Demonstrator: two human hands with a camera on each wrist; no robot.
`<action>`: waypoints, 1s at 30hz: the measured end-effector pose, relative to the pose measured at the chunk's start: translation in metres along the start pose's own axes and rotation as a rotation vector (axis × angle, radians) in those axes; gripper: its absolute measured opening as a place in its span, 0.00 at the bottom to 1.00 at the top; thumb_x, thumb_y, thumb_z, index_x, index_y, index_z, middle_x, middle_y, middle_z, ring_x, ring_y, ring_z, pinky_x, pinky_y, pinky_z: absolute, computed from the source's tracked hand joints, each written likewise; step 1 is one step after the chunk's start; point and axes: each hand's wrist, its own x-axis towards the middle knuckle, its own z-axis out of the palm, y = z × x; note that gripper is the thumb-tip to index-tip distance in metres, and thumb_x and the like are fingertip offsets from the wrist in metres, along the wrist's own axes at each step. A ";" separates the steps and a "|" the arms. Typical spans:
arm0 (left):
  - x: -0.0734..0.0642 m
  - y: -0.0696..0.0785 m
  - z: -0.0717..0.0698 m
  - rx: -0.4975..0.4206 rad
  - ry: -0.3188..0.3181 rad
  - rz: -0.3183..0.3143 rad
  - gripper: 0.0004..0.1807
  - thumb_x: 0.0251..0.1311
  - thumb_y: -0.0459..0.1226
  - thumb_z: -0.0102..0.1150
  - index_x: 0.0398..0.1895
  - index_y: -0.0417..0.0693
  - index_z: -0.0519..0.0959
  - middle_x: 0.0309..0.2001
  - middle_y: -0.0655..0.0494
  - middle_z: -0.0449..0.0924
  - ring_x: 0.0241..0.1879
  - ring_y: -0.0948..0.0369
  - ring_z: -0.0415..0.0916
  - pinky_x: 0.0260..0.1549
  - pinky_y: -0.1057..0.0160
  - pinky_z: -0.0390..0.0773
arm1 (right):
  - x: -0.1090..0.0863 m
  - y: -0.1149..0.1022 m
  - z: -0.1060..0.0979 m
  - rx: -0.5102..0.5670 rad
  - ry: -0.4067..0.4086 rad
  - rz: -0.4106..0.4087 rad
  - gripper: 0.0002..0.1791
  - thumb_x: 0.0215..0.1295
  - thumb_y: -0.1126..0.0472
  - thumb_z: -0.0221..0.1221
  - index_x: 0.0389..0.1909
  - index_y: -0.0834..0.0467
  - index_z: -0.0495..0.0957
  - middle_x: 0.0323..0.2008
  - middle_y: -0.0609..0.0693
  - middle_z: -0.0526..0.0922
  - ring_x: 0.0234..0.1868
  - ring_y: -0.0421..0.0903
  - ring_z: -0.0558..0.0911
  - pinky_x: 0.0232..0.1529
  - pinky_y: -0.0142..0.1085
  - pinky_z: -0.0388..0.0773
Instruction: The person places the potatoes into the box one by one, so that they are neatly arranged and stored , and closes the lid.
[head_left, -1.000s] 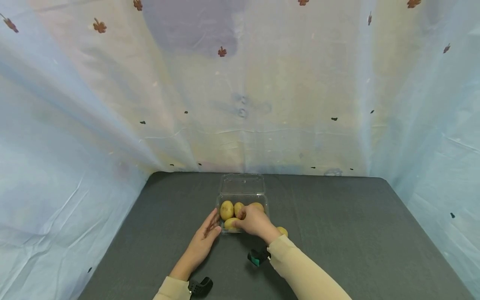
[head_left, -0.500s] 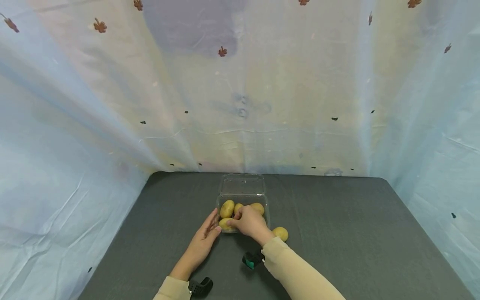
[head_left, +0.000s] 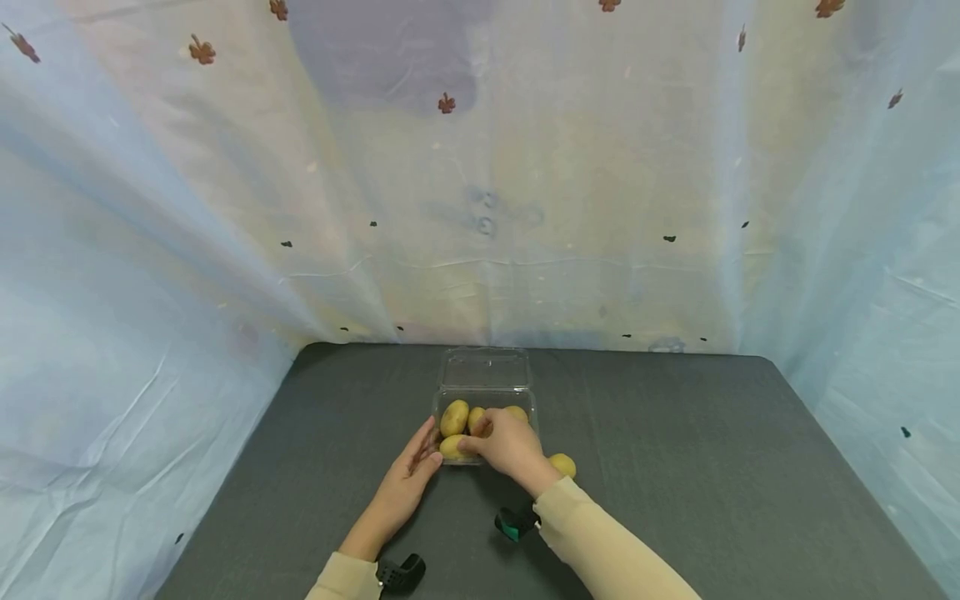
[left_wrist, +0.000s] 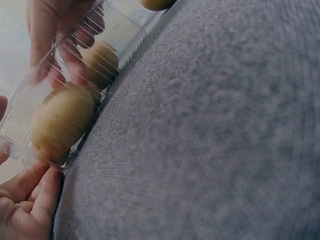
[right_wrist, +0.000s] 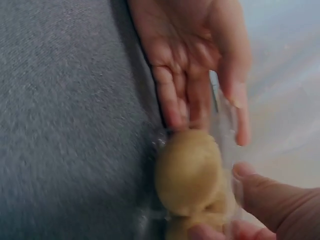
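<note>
A clear plastic clamshell box (head_left: 484,368) stands on the table, lid raised at the back, with several potatoes (head_left: 454,418) inside. My right hand (head_left: 513,446) reaches into it from the right, thumb and curled fingers on the front left potato (head_left: 452,447). That potato (left_wrist: 62,120) fills the near end of the box in the left wrist view, right fingertips on top. Against the box's left wall my left hand (head_left: 405,479) rests with fairly straight fingers. One loose potato (head_left: 562,465) lies outside, beside the right wrist. The right hand partly hides the box's right half.
The dark grey table (head_left: 675,467) stretches to both sides of the box. Behind and around it hangs a pale patterned curtain (head_left: 487,250). Each wrist wears a black strap (head_left: 401,573).
The right hand shifted left, then slightly back right, and the front left potato moved left with it and then a little right. The left hand has stayed still.
</note>
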 end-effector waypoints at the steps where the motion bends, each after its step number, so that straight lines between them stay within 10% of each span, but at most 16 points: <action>1: 0.000 0.001 0.000 -0.004 -0.002 -0.005 0.33 0.73 0.44 0.48 0.77 0.60 0.50 0.74 0.56 0.53 0.71 0.57 0.54 0.66 0.56 0.59 | -0.001 0.000 -0.003 0.008 0.007 -0.005 0.21 0.58 0.44 0.67 0.40 0.56 0.80 0.28 0.44 0.80 0.25 0.41 0.77 0.24 0.37 0.75; 10: -0.008 0.028 -0.003 0.007 -0.049 -0.013 0.33 0.74 0.37 0.46 0.77 0.47 0.47 0.74 0.49 0.50 0.72 0.54 0.51 0.60 0.76 0.60 | -0.012 0.011 -0.033 0.110 0.056 -0.038 0.24 0.59 0.44 0.66 0.50 0.55 0.79 0.37 0.45 0.81 0.35 0.43 0.80 0.32 0.39 0.79; 19: -0.009 0.033 -0.002 -0.007 -0.046 0.005 0.33 0.74 0.36 0.47 0.77 0.46 0.48 0.75 0.49 0.50 0.72 0.54 0.50 0.67 0.54 0.56 | -0.022 0.029 -0.057 0.130 0.128 -0.039 0.24 0.57 0.43 0.67 0.51 0.49 0.79 0.43 0.46 0.81 0.35 0.42 0.76 0.32 0.39 0.76; 30: -0.009 0.030 -0.004 0.012 -0.053 -0.010 0.33 0.74 0.38 0.47 0.77 0.47 0.47 0.74 0.49 0.51 0.72 0.55 0.51 0.67 0.55 0.58 | -0.036 0.062 -0.073 0.109 0.134 0.020 0.29 0.52 0.40 0.69 0.53 0.48 0.79 0.48 0.46 0.80 0.38 0.43 0.75 0.33 0.38 0.74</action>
